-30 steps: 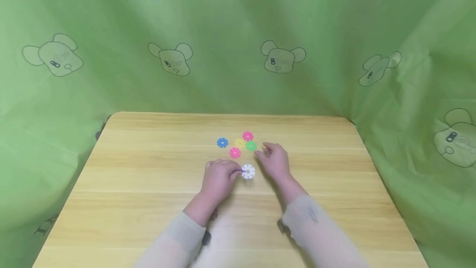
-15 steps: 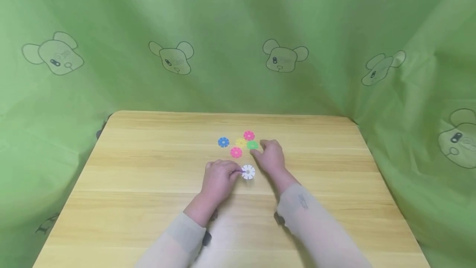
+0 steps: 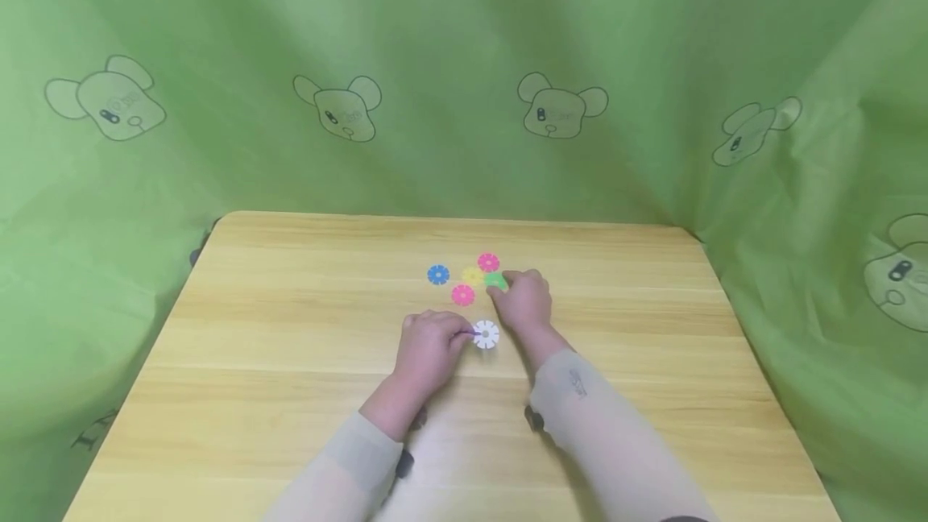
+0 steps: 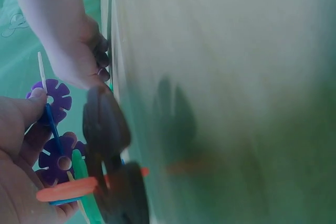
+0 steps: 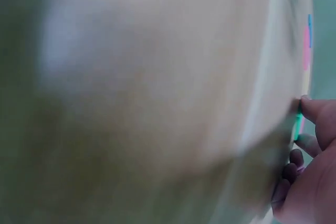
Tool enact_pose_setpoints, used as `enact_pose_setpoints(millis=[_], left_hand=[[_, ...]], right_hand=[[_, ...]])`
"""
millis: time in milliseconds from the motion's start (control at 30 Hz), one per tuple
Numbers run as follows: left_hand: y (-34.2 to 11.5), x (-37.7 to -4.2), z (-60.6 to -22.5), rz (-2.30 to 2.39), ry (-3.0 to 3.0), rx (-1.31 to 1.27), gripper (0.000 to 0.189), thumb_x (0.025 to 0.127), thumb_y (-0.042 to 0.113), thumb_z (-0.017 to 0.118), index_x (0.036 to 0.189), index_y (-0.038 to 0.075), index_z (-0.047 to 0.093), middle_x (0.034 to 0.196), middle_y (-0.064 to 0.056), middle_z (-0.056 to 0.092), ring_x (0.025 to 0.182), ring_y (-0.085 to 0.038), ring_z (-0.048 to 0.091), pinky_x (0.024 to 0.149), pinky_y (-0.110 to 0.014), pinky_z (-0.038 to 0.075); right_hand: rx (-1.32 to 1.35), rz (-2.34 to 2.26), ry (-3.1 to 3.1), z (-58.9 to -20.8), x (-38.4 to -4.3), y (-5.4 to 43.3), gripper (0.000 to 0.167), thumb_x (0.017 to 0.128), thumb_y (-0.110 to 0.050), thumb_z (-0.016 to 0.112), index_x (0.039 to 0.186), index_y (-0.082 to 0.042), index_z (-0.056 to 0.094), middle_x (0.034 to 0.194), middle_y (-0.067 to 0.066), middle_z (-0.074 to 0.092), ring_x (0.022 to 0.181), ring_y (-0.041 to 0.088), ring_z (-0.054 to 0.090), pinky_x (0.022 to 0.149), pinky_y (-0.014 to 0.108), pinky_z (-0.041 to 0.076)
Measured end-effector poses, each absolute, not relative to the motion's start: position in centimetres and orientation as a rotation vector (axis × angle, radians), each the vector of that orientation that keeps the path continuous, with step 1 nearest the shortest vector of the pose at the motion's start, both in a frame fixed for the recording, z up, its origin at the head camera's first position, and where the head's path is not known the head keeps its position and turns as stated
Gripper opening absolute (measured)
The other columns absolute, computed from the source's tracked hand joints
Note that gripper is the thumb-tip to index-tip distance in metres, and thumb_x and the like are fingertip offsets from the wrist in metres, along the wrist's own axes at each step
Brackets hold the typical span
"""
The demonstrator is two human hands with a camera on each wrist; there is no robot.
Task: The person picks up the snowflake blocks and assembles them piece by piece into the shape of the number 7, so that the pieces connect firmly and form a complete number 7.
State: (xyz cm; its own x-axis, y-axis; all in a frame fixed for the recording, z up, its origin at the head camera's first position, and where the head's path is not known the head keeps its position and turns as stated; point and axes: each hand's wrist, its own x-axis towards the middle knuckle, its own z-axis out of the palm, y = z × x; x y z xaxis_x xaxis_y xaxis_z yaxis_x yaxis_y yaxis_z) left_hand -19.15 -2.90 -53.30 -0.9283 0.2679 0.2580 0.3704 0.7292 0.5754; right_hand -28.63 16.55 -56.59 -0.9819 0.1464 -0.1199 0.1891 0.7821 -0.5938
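Note:
My left hand point(image 3: 429, 351) holds a cluster of interlocked plastic snowflake discs, with thumb and fingers on a purple disc point(image 4: 60, 98). A white disc point(image 3: 486, 335) sticks out to the right of it in the head view. Lower in the left wrist view hang another purple disc point(image 4: 48, 163), an orange disc point(image 4: 65, 189) seen edge-on, and green and blue ones. My right hand point(image 3: 526, 301) pinches a green disc point(image 3: 496, 281) at the table between thumb and index finger. In the head view the green disc looks slightly tilted, its right part covered by the fingers.
Loose discs lie close by on the wooden table point(image 3: 290, 329): a yellow disc point(image 3: 473, 275), a blue disc point(image 3: 438, 275), a far pink disc point(image 3: 489, 263) and a nearer pink disc point(image 3: 463, 296). A green curtain point(image 3: 449, 176) with animal-head prints surrounds the table.
My right hand has moved left onto the green disc, and its thumb and index finger have closed on it. The left hand stays in place with its cluster.

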Motion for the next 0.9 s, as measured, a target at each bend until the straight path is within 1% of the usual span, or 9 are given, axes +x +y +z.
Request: enact_pose_setpoints(millis=[167, 367, 500, 633, 733, 900], left_hand=[[-2.8, -19.2, -53.3, -0.974, -2.777, -0.507, 0.006, 0.099, 0.027, 0.077, 0.101, 0.023, 0.082, 0.108, 0.008, 0.08, 0.1, -0.017, 0.07, 0.094, -0.044, 0.046], [-2.9, -19.3, -53.2, -0.973, -2.777, -0.505, 0.006, 0.099, 0.026, 0.077, 0.101, 0.023, 0.082, 0.108, 0.008, 0.08, 0.1, -0.017, 0.07, 0.093, -0.043, 0.046], [-2.9, -19.2, -53.1, -0.979, -2.778, -0.5, 0.006, 0.099, 0.026, 0.077, 0.101, 0.023, 0.082, 0.108, 0.008, 0.08, 0.099, -0.017, 0.07, 0.094, -0.043, 0.046], [-2.8, -19.2, -53.0, -0.978, -2.777, -0.494, 0.007, 0.099, 0.026, 0.076, 0.101, 0.022, 0.081, 0.106, 0.007, 0.08, 0.099, -0.018, 0.07, 0.094, -0.044, 0.047], [-2.7, -19.2, -52.9, -0.977, -2.779, -0.485, 0.007, 0.099, 0.026, 0.076, 0.1, 0.021, 0.081, 0.105, 0.006, 0.08, 0.099, -0.018, 0.071, 0.095, -0.045, 0.046], [-2.7, -19.3, -53.0, -0.982, -2.792, -0.468, 0.007, 0.1, 0.026, 0.076, 0.101, 0.022, 0.081, 0.105, 0.007, 0.08, 0.1, -0.017, 0.071, 0.097, -0.045, 0.045]], right_hand=[[0.346, -1.048, 2.843, -56.4, -29.0, 16.8, 0.053, 0.097, -0.03, 0.077, 0.141, -0.003, 0.064, 0.142, 0.021, 0.057, 0.134, 0.045, 0.052, 0.116, 0.061, 0.041], [0.352, -1.125, 2.804, -56.3, -28.8, 17.4, 0.053, 0.094, -0.02, 0.079, 0.14, 0.0, 0.061, 0.142, 0.022, 0.059, 0.133, 0.043, 0.054, 0.116, 0.057, 0.043], [0.329, -1.204, 2.799, -56.1, -28.2, 18.0, 0.048, 0.093, -0.013, 0.079, 0.137, -0.002, 0.061, 0.137, 0.021, 0.064, 0.128, 0.042, 0.059, 0.113, 0.056, 0.046], [0.314, -1.281, 2.794, -55.7, -27.4, 18.7, 0.037, 0.096, -0.01, 0.075, 0.13, -0.002, 0.064, 0.128, 0.021, 0.067, 0.121, 0.04, 0.063, 0.107, 0.056, 0.051], [0.309, -1.339, 2.776, -55.5, -26.7, 19.3, 0.032, 0.098, -0.01, 0.072, 0.128, -0.001, 0.065, 0.126, 0.022, 0.068, 0.119, 0.04, 0.064, 0.104, 0.054, 0.053], [0.301, -1.418, 2.71, -55.1, -25.3, 20.1, 0.035, 0.099, -0.012, 0.071, 0.132, -0.001, 0.066, 0.124, 0.021, 0.069, 0.116, 0.037, 0.066, 0.102, 0.05, 0.056]])
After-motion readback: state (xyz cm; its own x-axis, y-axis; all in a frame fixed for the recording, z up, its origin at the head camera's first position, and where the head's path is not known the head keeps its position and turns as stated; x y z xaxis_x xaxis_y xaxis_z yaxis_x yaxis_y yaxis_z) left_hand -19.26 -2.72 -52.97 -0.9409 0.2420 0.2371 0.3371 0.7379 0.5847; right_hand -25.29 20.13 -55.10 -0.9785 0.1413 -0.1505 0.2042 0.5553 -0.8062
